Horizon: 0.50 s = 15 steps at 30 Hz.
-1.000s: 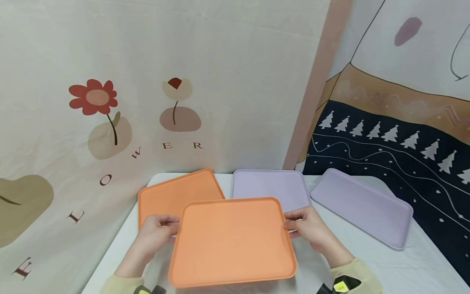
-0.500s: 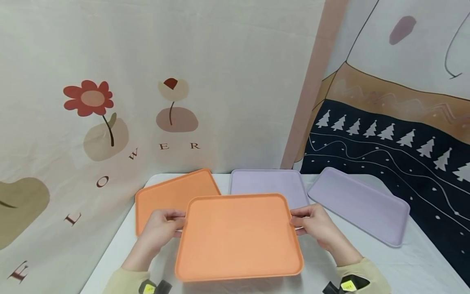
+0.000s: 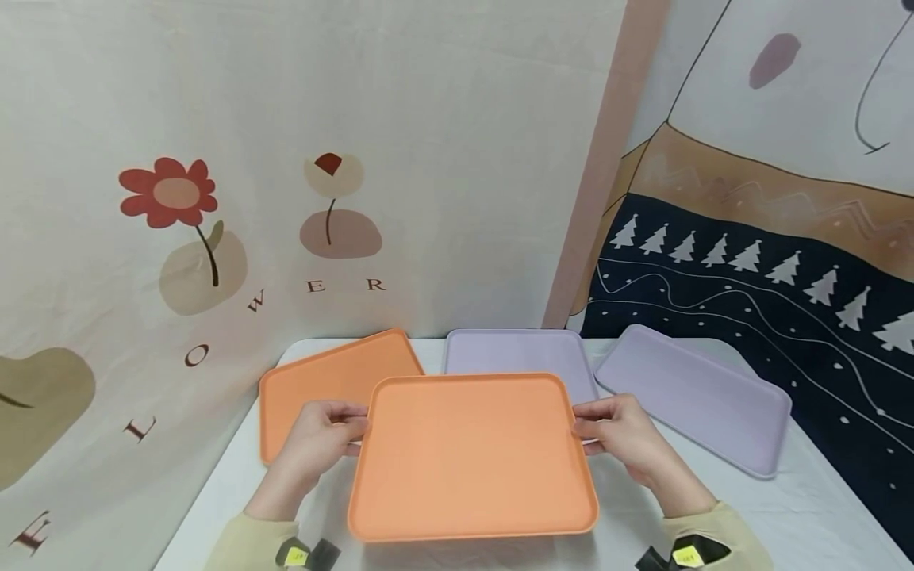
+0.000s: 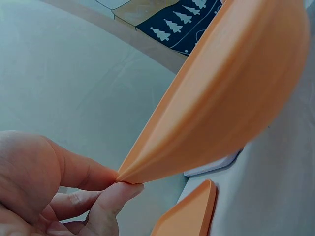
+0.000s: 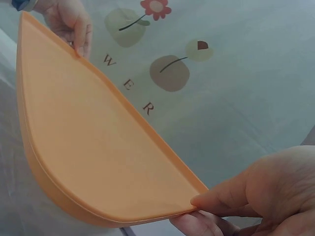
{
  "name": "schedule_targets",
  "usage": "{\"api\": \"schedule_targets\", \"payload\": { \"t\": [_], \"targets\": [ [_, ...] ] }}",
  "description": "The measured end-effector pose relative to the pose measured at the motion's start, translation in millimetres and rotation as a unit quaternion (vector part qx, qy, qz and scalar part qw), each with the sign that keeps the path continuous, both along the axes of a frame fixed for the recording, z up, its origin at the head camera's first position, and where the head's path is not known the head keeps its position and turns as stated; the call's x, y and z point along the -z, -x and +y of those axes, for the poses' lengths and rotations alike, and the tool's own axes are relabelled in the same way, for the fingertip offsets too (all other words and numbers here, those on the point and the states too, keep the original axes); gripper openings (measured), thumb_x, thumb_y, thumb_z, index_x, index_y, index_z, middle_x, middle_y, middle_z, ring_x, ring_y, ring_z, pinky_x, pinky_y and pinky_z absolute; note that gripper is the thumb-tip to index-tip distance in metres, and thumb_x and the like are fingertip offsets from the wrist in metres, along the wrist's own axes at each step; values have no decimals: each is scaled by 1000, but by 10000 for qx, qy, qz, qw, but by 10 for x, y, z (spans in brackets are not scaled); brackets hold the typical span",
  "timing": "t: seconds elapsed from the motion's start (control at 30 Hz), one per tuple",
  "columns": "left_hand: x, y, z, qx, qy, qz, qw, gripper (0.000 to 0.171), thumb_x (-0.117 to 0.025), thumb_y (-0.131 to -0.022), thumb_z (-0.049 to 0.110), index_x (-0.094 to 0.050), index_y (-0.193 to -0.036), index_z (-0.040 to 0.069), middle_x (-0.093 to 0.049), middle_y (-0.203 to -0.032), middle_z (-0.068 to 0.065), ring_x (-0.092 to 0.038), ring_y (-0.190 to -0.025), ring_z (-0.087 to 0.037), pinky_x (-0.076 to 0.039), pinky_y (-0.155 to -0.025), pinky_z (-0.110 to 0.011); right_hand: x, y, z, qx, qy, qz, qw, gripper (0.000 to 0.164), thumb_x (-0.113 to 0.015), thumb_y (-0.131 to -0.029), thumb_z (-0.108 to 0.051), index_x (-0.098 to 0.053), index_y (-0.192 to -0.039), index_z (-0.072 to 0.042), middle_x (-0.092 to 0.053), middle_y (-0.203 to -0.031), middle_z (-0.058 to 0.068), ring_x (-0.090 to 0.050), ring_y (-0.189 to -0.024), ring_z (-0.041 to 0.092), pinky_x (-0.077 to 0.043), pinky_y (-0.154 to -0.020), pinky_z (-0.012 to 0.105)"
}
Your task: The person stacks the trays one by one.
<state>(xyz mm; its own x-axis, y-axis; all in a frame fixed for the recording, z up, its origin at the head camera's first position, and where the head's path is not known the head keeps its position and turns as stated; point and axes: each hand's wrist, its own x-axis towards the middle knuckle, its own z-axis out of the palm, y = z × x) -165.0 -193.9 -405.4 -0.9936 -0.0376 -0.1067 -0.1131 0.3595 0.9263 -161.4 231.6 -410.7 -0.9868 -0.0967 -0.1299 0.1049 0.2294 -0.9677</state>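
Between both hands, an orange tray (image 3: 473, 456) is held above the table, its inner face toward the head camera. My left hand (image 3: 321, 436) pinches its left rim, and in the left wrist view the thumb (image 4: 112, 204) and a finger meet on the edge. On the opposite side my right hand (image 3: 621, 436) grips the right rim the same way, thumb and fingertips on the edge. Behind the left hand lies a second orange tray (image 3: 336, 373), partly covered by the hand and the held tray.
A lilac tray (image 3: 517, 351) lies at the back middle, its front covered by the held tray. Another lilac tray (image 3: 703, 404) lies slanted at the right. All are on a white-covered table (image 3: 678, 476). A printed cloth (image 3: 457, 159) hangs behind.
The held orange tray has shifted slightly right and up in the head view, with both hands still on its rims. The background has slid a little left. The other trays have stayed on the table.
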Motion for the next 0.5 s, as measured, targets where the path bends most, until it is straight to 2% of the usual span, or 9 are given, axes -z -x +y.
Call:
{"api": "schedule_targets", "payload": {
  "t": [0.5],
  "targets": [
    [-17,58,131,69,-46,-51,10000,28,-68,-100,1,-67,-125,-13,-68,-110,-20,-73,-85,-25,-65,-71,-38,-38,-28,126,56,6,40,10000,31,-67,-97,6,-64,-124,22,-74,-110,22,-74,-89,22,-65,-71,36]
  ]
}}
